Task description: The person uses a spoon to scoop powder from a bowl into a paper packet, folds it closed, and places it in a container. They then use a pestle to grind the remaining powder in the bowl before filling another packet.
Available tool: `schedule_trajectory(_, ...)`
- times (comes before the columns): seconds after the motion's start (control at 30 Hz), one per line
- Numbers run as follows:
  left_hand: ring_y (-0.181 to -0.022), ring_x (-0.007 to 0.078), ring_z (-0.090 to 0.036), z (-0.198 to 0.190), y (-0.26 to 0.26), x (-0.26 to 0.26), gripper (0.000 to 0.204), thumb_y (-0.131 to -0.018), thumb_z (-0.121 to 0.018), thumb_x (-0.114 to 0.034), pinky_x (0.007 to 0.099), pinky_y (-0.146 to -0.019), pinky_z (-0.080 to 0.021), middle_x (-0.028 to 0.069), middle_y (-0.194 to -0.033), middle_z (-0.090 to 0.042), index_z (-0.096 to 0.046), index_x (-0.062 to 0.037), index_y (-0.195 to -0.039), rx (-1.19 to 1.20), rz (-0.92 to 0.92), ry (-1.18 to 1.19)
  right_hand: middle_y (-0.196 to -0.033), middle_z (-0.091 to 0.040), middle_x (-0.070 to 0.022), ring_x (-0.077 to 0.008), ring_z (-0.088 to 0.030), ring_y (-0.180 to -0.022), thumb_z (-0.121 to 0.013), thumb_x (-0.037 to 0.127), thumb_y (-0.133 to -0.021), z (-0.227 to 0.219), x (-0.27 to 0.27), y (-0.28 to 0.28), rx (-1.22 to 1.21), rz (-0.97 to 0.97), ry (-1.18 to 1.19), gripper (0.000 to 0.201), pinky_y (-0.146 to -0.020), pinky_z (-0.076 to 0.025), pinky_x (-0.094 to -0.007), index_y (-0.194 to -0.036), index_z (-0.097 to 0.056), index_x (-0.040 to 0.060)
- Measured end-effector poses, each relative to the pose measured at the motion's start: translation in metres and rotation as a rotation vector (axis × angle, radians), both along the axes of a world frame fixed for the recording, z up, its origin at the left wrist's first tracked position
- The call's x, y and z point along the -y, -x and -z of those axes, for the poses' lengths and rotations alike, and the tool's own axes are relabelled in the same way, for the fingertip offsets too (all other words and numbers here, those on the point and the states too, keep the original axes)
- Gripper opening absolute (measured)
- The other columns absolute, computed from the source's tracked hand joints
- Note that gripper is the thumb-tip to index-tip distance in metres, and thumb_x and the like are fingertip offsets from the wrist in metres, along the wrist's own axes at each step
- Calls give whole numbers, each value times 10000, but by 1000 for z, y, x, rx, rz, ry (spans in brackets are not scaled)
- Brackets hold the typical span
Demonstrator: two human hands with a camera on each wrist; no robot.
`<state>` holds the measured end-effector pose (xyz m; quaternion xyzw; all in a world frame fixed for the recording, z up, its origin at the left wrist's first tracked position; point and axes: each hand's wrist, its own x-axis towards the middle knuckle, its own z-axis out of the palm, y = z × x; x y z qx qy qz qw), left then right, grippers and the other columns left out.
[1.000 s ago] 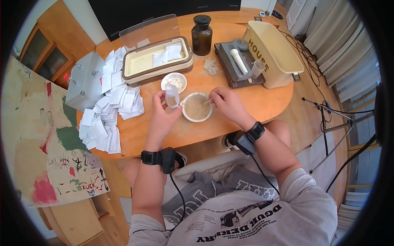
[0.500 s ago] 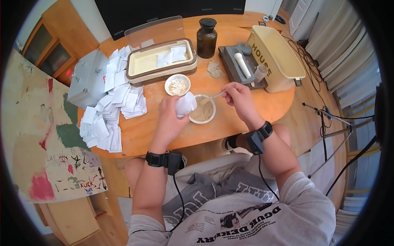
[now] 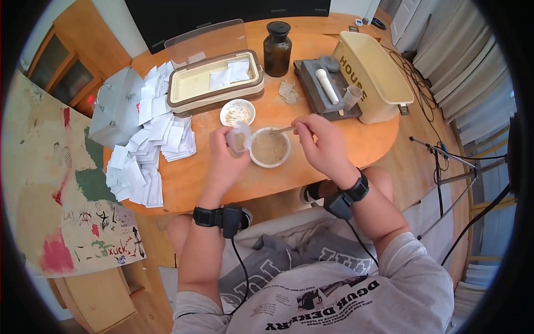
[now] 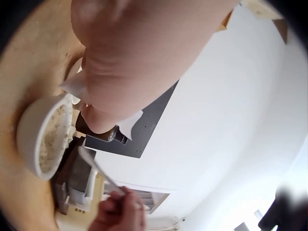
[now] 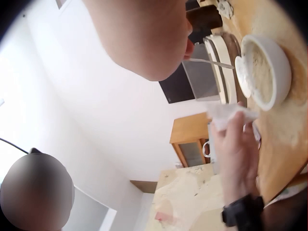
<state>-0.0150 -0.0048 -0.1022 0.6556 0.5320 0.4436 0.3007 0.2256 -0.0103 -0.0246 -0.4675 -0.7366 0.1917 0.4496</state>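
Across the middle of the frame, the wooden surface (image 3: 364, 147) carries everything; we think it's laid out for easy reach. At left, we see a big heap of folded white packets (image 3: 178, 142), stacked in rows, probably to save room. Upper right: cream bin (image 3: 355, 64). Upper centre-left: lidded box (image 3: 192, 102), lid up, a few packets inside, presumably open for quick access.

Centre, we have the left hand (image 3: 227, 167), fingers clamped on a bent white paper, and the right hand (image 3: 321, 146), fingers pinched together on a spoon handle. Between them sits the bowl (image 3: 270, 165) of pale powder, likely central so both hands reach it. A smaller bowl (image 3: 251, 109) with residue is just behind. The white paper (image 3: 239, 137) is right by the main bowl's left rim, likely curved to make a hollow. The spoon (image 3: 282, 130) slants over the far rim; we can't tell if its tip touches powder.

Writing: painted sheet (image 3: 72, 195), left edge, maybe "XUCK"; shirt (image 3: 356, 300), bottom, "DGUK DE...", rest lost in folds; bin, "HOUSE". No brand we can read.
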Motion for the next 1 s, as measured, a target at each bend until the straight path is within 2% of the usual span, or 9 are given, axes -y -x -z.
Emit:
schedule_trajectory(0.03,-1226,238,-526,7,2,-3,601,-818,-723,18,370,-1049,-434,126,-1288,-500,-409,-27,-1328,205,-13,35,-863,-671,-202,-378,-651,-757,-602,65,-950,8,-4,-2,54,7,-34,114,-686,-527,-418,-967,-673,-23)
schedule_trajectory(0.17,-1272,246,-512,-14,5,0,606,-839,-734,-46,383,-1097,-417,163,-1325,-486,-384,-15,-1333,460,13,160,-876,-668,-219,-430,-634,-797,-582,97,-962,29,-12,-9,148,-49,57,148,-715,-527,-454,-960,-665,-26)
schedule_trajectory(0.27,-1255,245,-514,-12,7,-1,606,-839,-737,-53,386,-1088,-416,152,-1316,-491,-396,-28,-1340,466,39,132,-830,-680,-187,-348,-666,-747,-556,127,-978,41,-13,-7,116,-36,206,193,-689,-532,-407,-953,-664,-31)
schedule_trajectory(0.33,-1242,250,-512,-9,7,-1,609,-839,-741,-78,389,-1076,-421,152,-1308,-485,-404,-20,-1342,245,52,53,-789,-691,-133,-214,-671,-701,-543,143,-990,47,-15,-2,-155,-48,588,223,-665,-528,-340,-946,-665,-38)
schedule_trajectory(0.37,-1242,250,-512,-10,6,0,609,-839,-741,-78,389,-1076,-421,152,-1308,-485,-404,-20,-1342,245,55,54,-789,-691,-133,-214,-671,-701,-543,143,-990,49,-15,0,-155,-45,589,223,-665,-528,-340,-946,-665,-38)
schedule_trajectory(0.43,-1232,294,-511,-16,4,5,601,-817,-746,-90,404,-1067,-420,165,-1292,-480,-431,-10,-1323,87,43,63,-775,-688,-81,-109,-632,-680,-534,146,-999,53,-17,3,-292,-37,677,238,-646,-512,-282,-933,-670,-38)
schedule_trajectory(0.57,-1211,288,-513,-21,0,8,553,-806,-742,-50,400,-1039,-433,147,-1239,-493,-470,-20,-1287,-131,34,-28,-790,-682,-59,-101,-607,-671,-528,145,-1009,65,-21,0,-448,-60,719,231,-628,-502,-265,-954,-669,-31)
schedule_trajectory(0.63,-1191,357,-502,-19,-1,9,555,-781,-742,-47,410,-1042,-421,171,-1221,-482,-479,-16,-1270,-212,-3,-97,-805,-671,-43,-89,-578,-664,-526,131,-1011,63,-23,-2,-592,-7,784,207,-609,-482,-241,-981,-667,-17)
schedule_trajectory(1.0,-1206,400,-483,-19,-5,12,557,-751,-734,-32,439,-1058,-412,190,-1246,-474,-497,-21,-1255,-318,21,-92,-808,-662,-33,-76,-561,-654,-541,114,-1005,33,-38,-21,-729,-11,641,174,-583,-447,-216,-978,-664,-7)
